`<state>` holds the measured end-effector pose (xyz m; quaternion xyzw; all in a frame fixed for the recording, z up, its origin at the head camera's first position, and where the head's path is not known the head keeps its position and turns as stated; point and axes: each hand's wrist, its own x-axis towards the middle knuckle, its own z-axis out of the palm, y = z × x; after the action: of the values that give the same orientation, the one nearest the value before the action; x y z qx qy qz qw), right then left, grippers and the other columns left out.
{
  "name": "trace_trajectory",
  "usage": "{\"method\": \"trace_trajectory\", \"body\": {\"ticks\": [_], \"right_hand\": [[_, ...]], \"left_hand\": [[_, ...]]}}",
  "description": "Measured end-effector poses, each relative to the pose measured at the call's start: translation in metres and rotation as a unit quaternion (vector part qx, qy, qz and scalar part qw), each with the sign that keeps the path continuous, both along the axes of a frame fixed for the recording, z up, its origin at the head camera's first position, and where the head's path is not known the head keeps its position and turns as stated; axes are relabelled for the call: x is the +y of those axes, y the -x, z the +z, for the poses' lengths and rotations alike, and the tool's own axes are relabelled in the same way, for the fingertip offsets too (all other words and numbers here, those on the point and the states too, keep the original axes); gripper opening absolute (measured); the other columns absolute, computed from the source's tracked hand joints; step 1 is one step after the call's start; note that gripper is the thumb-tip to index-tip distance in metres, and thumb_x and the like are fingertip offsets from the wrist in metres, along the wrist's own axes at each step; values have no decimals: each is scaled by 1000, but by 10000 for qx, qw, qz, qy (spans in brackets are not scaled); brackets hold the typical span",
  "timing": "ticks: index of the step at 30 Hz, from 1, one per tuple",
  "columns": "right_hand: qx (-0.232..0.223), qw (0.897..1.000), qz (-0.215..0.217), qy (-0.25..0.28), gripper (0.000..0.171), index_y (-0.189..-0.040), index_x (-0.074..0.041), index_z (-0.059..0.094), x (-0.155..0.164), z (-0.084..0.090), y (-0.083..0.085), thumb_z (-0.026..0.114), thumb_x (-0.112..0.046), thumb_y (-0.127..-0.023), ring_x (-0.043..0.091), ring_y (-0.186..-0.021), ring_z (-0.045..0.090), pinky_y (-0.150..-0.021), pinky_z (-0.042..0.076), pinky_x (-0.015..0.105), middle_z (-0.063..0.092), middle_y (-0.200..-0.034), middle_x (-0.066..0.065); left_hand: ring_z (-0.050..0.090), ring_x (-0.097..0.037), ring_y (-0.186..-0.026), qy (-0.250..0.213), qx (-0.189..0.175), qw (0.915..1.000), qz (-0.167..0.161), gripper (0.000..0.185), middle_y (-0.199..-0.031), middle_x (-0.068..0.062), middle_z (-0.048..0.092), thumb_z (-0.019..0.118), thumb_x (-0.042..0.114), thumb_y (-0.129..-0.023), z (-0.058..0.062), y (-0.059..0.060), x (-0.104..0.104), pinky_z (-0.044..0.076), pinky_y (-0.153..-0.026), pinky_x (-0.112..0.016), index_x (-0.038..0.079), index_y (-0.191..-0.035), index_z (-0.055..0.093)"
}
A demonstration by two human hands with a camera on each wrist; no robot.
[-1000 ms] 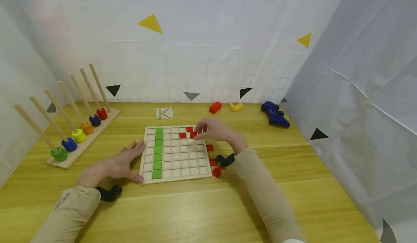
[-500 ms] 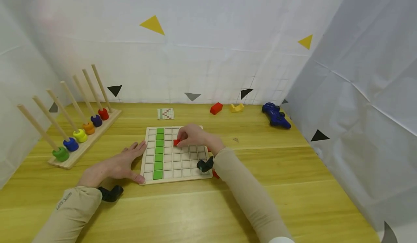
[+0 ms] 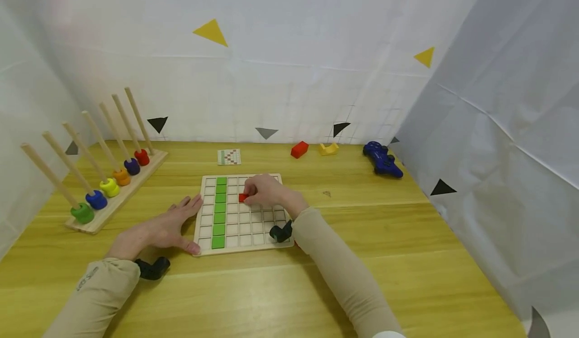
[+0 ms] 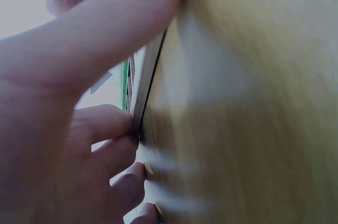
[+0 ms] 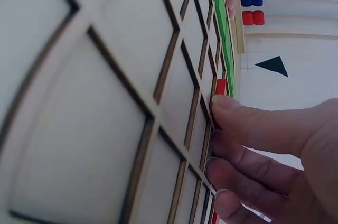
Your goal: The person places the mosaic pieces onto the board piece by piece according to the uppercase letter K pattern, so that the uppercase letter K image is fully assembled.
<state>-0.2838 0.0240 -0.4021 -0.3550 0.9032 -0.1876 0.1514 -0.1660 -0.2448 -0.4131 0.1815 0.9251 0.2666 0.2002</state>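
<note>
A wooden grid board (image 3: 253,227) lies flat on the table, with one column of green tiles (image 3: 219,212) near its left side. My right hand (image 3: 266,191) is over the board's upper middle, its curled fingertips (image 5: 248,123) pinching a small red tile (image 3: 243,197) down at a cell. That red tile (image 5: 220,86) sits just right of the green tiles (image 5: 222,18) in the right wrist view. My left hand (image 3: 165,227) lies flat on the table, fingers (image 4: 105,123) straight against the board's left edge (image 4: 150,76). The right hand hides the cells beneath it.
A peg rack (image 3: 108,187) with coloured rings stands at the left. A small pattern card (image 3: 228,157), a red block (image 3: 299,150), a yellow piece (image 3: 327,149) and a blue game controller (image 3: 382,159) lie along the back. White sheets wall in the table.
My right hand moved left from the board's top right corner to its upper middle, carrying a red tile. The left hand stayed put.
</note>
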Motion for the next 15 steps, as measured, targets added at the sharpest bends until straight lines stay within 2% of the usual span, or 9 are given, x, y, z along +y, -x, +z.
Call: {"method": "trace_trajectory", "body": {"ticks": [6, 15], "right_hand": [[19, 9999, -120, 47, 10, -95, -13, 70, -2, 0, -1, 74, -22, -92, 15, -83, 56, -76, 47, 26, 66, -88, -2], [-184, 9992, -321, 178, 21, -111, -14, 71, -2, -1, 0, 75, -20, -91, 14, -82, 59, -78, 49, 27, 67, -87, -2]], "left_hand": [[-2, -51, -150, 1, 36, 10000, -17, 129, -166, -25, 2, 84, 56, -69, -2, 0, -1, 4, -115, -72, -3, -158, 12], [-2, -51, -150, -162, 63, 9998, -20, 128, -166, -26, 3, 86, 52, -69, 0, -1, 0, 2, -116, -71, -4, -158, 13]]}}
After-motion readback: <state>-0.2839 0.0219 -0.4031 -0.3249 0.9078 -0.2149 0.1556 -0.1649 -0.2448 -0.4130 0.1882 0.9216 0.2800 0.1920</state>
